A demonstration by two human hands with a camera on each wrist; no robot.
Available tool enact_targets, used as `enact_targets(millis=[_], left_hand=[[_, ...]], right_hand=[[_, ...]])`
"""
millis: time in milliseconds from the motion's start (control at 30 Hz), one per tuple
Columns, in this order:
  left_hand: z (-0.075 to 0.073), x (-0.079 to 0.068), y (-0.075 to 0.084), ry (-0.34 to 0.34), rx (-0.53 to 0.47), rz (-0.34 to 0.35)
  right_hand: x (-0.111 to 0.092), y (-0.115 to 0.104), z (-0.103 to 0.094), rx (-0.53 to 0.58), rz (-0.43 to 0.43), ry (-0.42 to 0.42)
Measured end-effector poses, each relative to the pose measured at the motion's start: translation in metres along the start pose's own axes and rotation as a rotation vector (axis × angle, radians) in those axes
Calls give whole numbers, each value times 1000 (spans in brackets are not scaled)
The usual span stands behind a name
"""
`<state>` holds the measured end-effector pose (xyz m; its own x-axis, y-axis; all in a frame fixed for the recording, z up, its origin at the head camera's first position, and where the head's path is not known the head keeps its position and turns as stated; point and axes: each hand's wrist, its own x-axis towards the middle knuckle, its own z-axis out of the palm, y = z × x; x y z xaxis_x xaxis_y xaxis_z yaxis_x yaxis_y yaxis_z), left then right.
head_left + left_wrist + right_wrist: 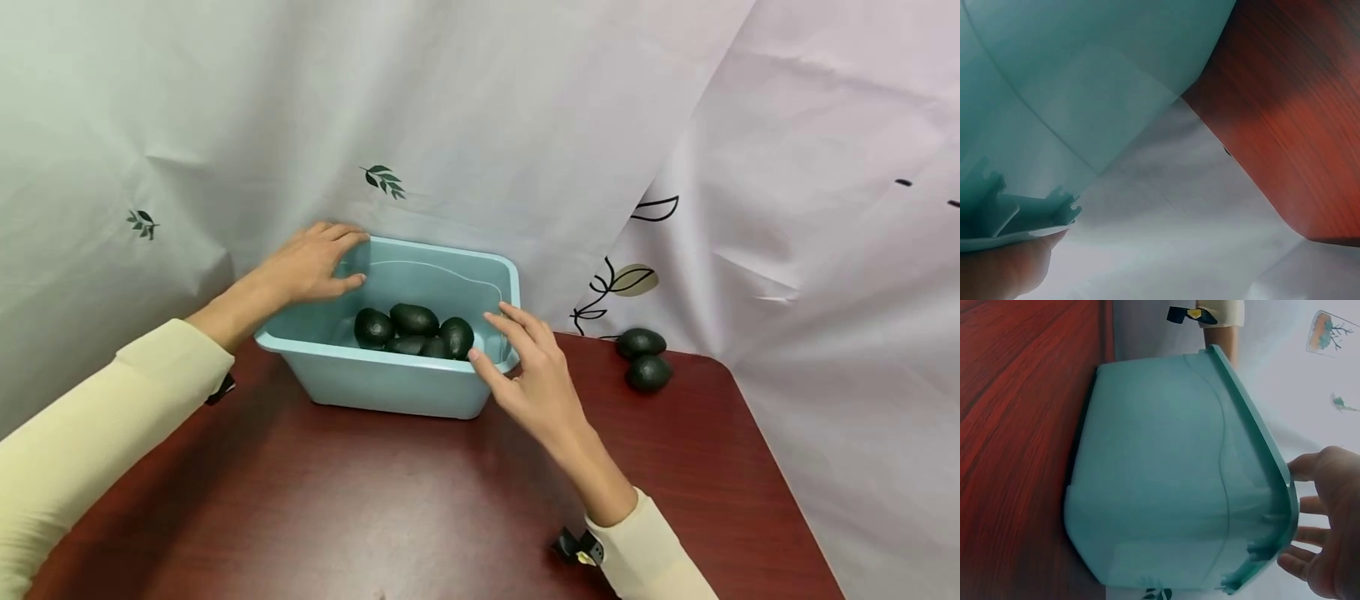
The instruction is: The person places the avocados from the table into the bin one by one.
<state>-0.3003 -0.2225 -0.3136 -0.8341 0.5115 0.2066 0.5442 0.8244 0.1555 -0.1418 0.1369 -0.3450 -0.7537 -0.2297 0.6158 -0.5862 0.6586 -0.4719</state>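
A pale blue plastic tub (397,387) stands upright on the table with several dark green avocados (414,320) inside. My left hand (311,262) lies over the tub's left end, fingers extended toward the back corner and thumb over the opening. In the left wrist view, only part of a finger (1007,269) shows against the tub's rim (997,242). At the front right corner, my right hand (536,379) has its fingers spread and loosely bent beside the rim. The right wrist view shows its thumb (1304,467) at the rim; firm contact is unclear.
Two more avocados (647,373) lie together on the right rear part of the reddish-brown table (420,500). A pale curtain (480,108) with leaf prints hangs close behind the tub. Toward the right, the table's edge (783,475) slants forward.
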Motion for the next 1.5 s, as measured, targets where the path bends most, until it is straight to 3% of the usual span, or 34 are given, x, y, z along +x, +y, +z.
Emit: enact_targets(millis=[200,367,600,767,1067,1500], left_hand=[[-3,-1,-3,-6,6,2],[-6,-2,-4,-3,16,-1],[-9,-5,-3,9,6,0],[-9,-7,-5,47,1,4],[-4,-4,-4,84,46,19],[-5,-5,-4,65,80,20]], right_hand=[[-4,8,-10,-22,-5,67],[-11,19,-18,-20,25,68],[-21,37,-30,-39,111,30],[-25,69,-39,-114,189,-14],[-35,128,-72,-314,441,-234],[-41,165,-95,-395,563,-205]])
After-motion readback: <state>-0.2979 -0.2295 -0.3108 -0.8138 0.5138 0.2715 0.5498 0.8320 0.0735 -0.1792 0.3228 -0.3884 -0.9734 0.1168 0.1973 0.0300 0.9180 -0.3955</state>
